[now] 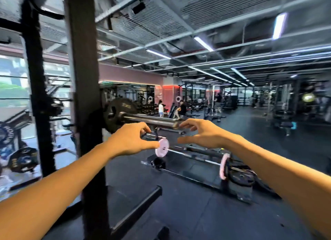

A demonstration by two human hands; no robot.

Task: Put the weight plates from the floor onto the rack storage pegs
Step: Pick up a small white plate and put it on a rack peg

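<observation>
Both hands, left hand and right hand, had fingers loosely curled, apart, holding nothing, just beside the peg carrying a black plate; rack upright stood left.

Both bare forearms reach forward, roughly chest-high. Left hand has fingers loosely curled, thumb pointing right, holding nothing visible. Right hand mirrors it: fingers relaxed and curled, palm facing left. Hands apart, facing each other.
</observation>
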